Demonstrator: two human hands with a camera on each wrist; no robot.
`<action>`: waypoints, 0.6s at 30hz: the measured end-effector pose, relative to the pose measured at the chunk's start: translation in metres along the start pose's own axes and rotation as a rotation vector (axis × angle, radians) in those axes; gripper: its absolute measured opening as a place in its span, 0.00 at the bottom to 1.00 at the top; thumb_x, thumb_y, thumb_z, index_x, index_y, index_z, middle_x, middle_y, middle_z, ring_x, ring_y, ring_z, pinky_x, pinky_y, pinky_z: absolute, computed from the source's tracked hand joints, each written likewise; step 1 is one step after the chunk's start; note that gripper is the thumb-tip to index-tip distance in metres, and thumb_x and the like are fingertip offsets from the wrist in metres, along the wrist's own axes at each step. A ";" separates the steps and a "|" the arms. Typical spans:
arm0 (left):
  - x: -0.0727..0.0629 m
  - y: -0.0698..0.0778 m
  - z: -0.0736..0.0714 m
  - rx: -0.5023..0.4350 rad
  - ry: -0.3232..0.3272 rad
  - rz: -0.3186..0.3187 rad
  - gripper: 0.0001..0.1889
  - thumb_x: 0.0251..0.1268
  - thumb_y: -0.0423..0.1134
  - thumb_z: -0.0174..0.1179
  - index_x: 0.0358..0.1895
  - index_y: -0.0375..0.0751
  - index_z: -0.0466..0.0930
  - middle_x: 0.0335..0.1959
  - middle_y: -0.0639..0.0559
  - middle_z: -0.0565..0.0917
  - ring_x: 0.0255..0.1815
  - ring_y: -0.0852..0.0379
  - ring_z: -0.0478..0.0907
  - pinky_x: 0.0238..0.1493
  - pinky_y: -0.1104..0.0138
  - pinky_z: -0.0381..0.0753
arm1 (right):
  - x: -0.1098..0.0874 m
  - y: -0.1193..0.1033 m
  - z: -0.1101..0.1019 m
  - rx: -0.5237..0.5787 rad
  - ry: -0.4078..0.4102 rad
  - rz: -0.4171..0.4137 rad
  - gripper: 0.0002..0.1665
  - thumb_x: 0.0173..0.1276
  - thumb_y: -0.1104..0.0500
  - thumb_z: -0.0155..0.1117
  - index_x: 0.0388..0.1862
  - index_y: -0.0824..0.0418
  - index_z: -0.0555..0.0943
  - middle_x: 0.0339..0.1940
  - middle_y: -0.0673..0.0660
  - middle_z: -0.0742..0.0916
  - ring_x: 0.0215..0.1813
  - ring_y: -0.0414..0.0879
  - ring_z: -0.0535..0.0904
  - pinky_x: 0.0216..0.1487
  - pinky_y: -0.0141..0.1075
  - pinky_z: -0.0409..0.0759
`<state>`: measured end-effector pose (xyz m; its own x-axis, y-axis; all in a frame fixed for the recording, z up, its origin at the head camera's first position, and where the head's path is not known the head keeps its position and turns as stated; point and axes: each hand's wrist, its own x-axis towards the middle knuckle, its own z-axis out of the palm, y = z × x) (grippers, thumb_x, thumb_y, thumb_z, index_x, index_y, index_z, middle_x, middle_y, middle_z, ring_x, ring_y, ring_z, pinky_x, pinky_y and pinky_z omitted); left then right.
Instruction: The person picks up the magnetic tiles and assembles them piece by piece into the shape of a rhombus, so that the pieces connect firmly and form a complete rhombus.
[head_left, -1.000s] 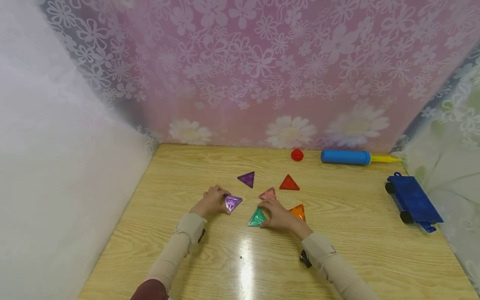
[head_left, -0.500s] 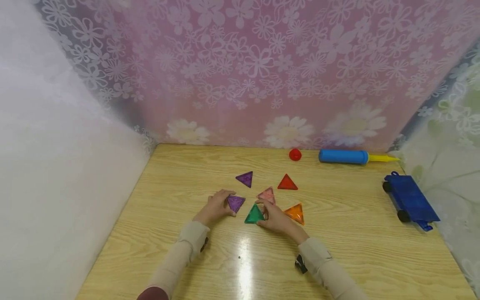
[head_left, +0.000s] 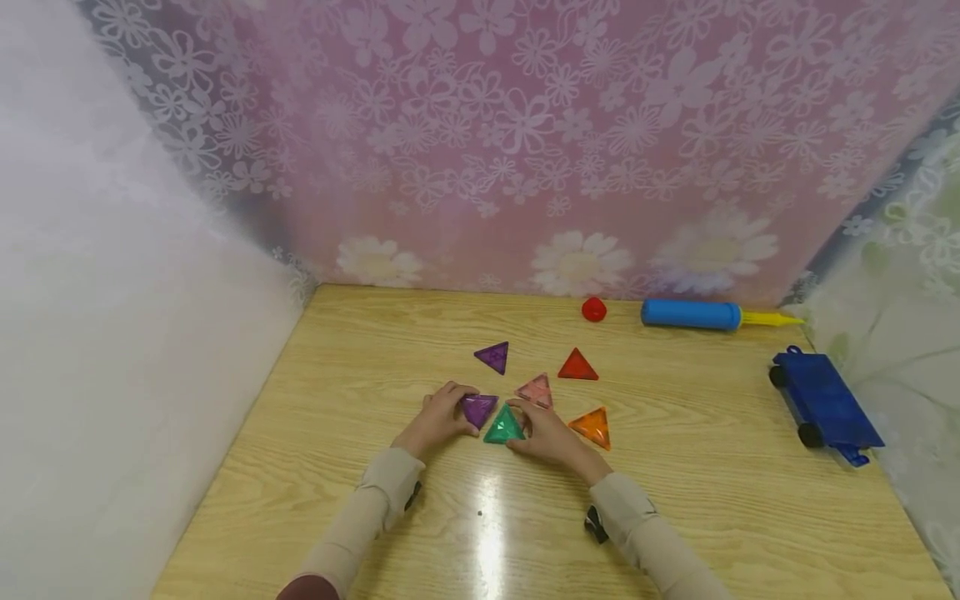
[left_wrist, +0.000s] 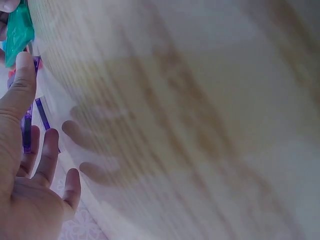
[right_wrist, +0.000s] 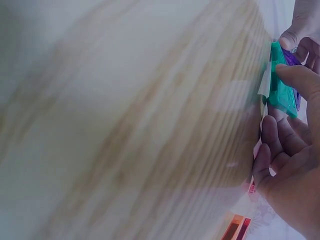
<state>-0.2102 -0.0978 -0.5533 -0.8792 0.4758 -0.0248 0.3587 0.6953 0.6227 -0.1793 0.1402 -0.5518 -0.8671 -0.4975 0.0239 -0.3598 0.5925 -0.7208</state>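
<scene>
My left hand [head_left: 442,419] pinches a purple translucent triangle tile [head_left: 480,408] between thumb and fingertips. Just to its right, a green translucent triangle tile [head_left: 503,426] is pinched by my right hand [head_left: 549,434]. The two tiles are side by side with a narrow gap in the head view, the green one pointing away from me. In the right wrist view the green tile [right_wrist: 283,82] overlaps the purple tile [right_wrist: 292,57], and my right thumb lies along its edge. A pink triangle tile [head_left: 536,390] lies just beyond my right fingertips.
A second purple triangle [head_left: 494,357], a red triangle [head_left: 577,365] and an orange triangle [head_left: 593,427] lie around the hands on the wooden table [head_left: 360,333]. At the back are a small red round piece [head_left: 594,309] and a blue pump [head_left: 692,314]. A blue wheeled cart [head_left: 827,403] stands right.
My left hand has carried the purple tile rightward, and my right hand has brought the green tile slightly left and away from me. The gap between the two tiles has narrowed.
</scene>
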 end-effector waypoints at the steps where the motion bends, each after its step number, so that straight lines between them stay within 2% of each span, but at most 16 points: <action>1: -0.001 0.001 0.000 -0.003 0.003 0.003 0.35 0.47 0.48 0.72 0.61 0.44 0.72 0.52 0.50 0.75 0.45 0.56 0.71 0.50 0.60 0.60 | 0.000 -0.001 0.000 0.000 -0.002 0.008 0.39 0.56 0.59 0.73 0.65 0.66 0.68 0.30 0.52 0.76 0.28 0.38 0.64 0.28 0.29 0.65; 6: -0.002 0.004 0.000 -0.012 0.011 0.016 0.34 0.46 0.47 0.73 0.60 0.44 0.73 0.52 0.50 0.75 0.45 0.56 0.71 0.48 0.60 0.59 | 0.003 -0.002 -0.001 -0.001 -0.004 0.025 0.39 0.56 0.58 0.73 0.65 0.65 0.69 0.29 0.51 0.77 0.29 0.40 0.67 0.29 0.29 0.68; 14: -0.004 0.005 0.003 0.007 0.006 0.014 0.35 0.46 0.49 0.73 0.60 0.44 0.73 0.53 0.51 0.75 0.51 0.54 0.72 0.49 0.61 0.60 | 0.006 -0.004 0.002 0.016 -0.012 0.061 0.39 0.55 0.59 0.73 0.65 0.62 0.69 0.30 0.51 0.77 0.30 0.40 0.68 0.28 0.29 0.68; 18: -0.006 0.005 0.003 0.022 0.002 0.010 0.35 0.46 0.50 0.73 0.61 0.44 0.73 0.53 0.50 0.75 0.53 0.53 0.72 0.50 0.60 0.60 | 0.006 -0.003 0.002 0.030 -0.016 0.047 0.39 0.55 0.60 0.74 0.66 0.63 0.69 0.31 0.51 0.76 0.32 0.41 0.68 0.30 0.29 0.68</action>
<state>-0.2026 -0.0954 -0.5523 -0.8761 0.4818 -0.0173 0.3743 0.7025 0.6053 -0.1823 0.1342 -0.5511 -0.8770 -0.4801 -0.0218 -0.3082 0.5966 -0.7410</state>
